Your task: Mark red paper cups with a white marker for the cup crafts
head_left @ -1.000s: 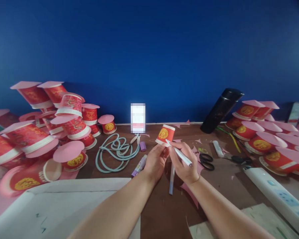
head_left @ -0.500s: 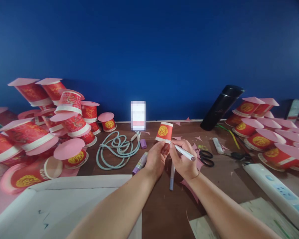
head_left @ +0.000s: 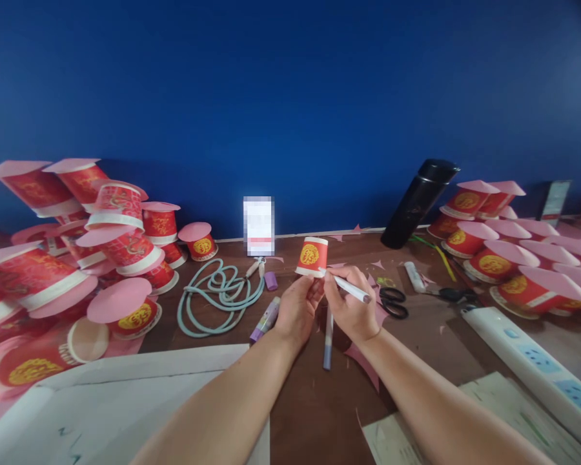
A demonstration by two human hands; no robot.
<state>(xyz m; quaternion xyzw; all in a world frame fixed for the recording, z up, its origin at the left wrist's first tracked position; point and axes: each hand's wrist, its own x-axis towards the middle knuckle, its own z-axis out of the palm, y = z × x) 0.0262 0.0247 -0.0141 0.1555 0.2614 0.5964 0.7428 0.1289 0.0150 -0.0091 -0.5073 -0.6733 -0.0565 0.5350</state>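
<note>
Upside down in my left hand (head_left: 297,307) is a red paper cup (head_left: 312,257) with a yellow emblem, its white rim held in my fingers. My right hand (head_left: 352,302) grips a white marker pen (head_left: 350,287), its tip against or very close to the cup's lower right edge; contact is hard to tell. A second marker (head_left: 328,342) lies on the table below my hands. Beside my left hand lies a purple glue stick (head_left: 265,321), with a purple cap (head_left: 270,280) farther back. Black-handled scissors (head_left: 393,302) lie right of my right hand.
Red cups with pink paper discs are stacked at left (head_left: 126,248) and grouped at right (head_left: 494,263). A pale blue cord (head_left: 217,290), a black bottle (head_left: 416,205), a white power strip (head_left: 532,361) and a white box (head_left: 140,400) stand around. Pink scraps (head_left: 363,365) lie about.
The whole scene has shifted slightly left in view, as if my head turned right. Both hands keep their hold on the cup and the marker pen, close together as before.
</note>
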